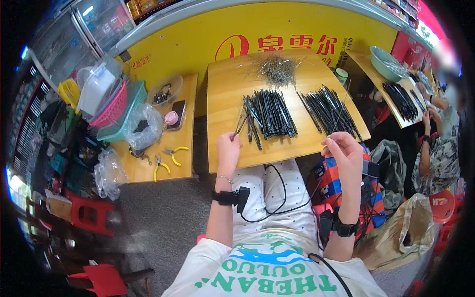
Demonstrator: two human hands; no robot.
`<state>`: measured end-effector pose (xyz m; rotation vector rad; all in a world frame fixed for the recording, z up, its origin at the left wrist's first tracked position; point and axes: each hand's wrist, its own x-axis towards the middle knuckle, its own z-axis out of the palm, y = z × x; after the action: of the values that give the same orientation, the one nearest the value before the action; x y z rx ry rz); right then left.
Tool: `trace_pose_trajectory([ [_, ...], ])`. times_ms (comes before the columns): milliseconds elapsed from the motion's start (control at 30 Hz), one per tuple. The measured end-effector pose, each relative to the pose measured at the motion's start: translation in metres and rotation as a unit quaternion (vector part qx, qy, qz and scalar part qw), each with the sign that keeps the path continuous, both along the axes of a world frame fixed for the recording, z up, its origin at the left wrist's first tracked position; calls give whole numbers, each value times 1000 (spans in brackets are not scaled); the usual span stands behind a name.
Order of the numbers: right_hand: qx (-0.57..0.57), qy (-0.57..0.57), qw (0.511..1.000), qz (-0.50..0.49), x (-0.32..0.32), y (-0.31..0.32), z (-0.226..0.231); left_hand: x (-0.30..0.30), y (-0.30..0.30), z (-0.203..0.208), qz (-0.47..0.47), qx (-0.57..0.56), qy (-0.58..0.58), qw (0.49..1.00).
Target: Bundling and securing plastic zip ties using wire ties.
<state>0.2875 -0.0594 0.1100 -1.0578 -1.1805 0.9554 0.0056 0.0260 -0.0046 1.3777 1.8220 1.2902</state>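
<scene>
My left hand (pixel 228 146) pinches a thin black rod (pixel 241 121) at the near edge of the wooden table (pixel 225 84), beside a pile of black rods (pixel 269 113). My right hand (pixel 343 150) is raised at the table's right corner and holds a thin metal wire (pixel 340 110) that points up and away. A second pile of black rods (pixel 327 109) lies to the right. A tangle of thin wires (pixel 276 68) sits at the far side of the table.
A second wooden table (pixel 184 148) on the left carries yellow-handled pliers (pixel 168 157), a phone, plastic bags and baskets. Red stools (pixel 89 214) stand at the lower left. Another person (pixel 438 143) works at a table on the right with a bowl (pixel 387 63).
</scene>
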Motion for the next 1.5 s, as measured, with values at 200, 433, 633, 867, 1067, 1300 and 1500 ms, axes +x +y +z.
trace_pose_trajectory([
  [200,-8,-9,1000,-4,-10,-1,3,-11,-26,16,66,95,174,978],
  [433,-15,-12,1000,17,-14,-3,-3,-16,-51,24,131,113,109,979],
  [633,-16,31,999,-3,-31,-7,-1,-7,-69,49,79,111,-177,975],
  [867,-23,86,991,104,-55,-8,1,42,-96,74,-150,40,-448,880],
  [1067,-20,114,992,59,-57,-10,0,64,-108,75,-226,-9,-350,909],
  [1300,-52,165,983,57,-59,-14,-1,71,-114,78,-233,-2,-260,937],
  [1500,-26,138,989,50,-62,-14,-4,72,-114,79,-249,-3,-286,926],
])
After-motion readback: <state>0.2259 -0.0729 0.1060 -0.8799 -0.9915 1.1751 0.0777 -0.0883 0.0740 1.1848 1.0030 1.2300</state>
